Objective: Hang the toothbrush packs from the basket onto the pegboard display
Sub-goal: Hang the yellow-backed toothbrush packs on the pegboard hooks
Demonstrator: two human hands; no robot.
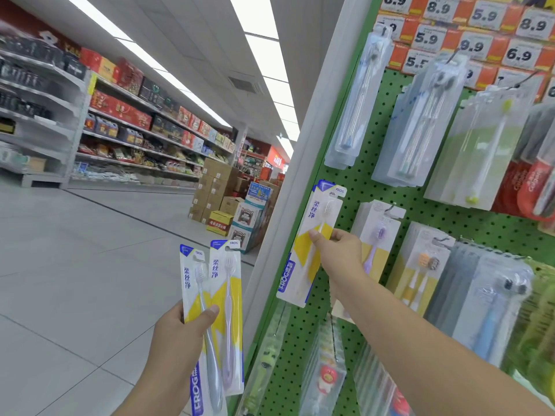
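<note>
From the head camera, we see our right hand (pixel 339 250) pinching a white-and-yellow toothbrush pack (pixel 312 244) at mid-height, holding it flat against the left edge of the green pegboard (pixel 354 187), just beside a hanging purple-brush pack (pixel 377 238). Our left hand (pixel 183 328) grips two more toothbrush packs (pixel 214 307), fanned upright, thumb across the front one. Grocery shelves (pixel 129 127) line the aisle well apart on the left.

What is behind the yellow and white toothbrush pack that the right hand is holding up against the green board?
Behind the toothbrush pack held by the right hand, another identical pack's edge shows, then the green pegboard. Any hook is covered.
</note>
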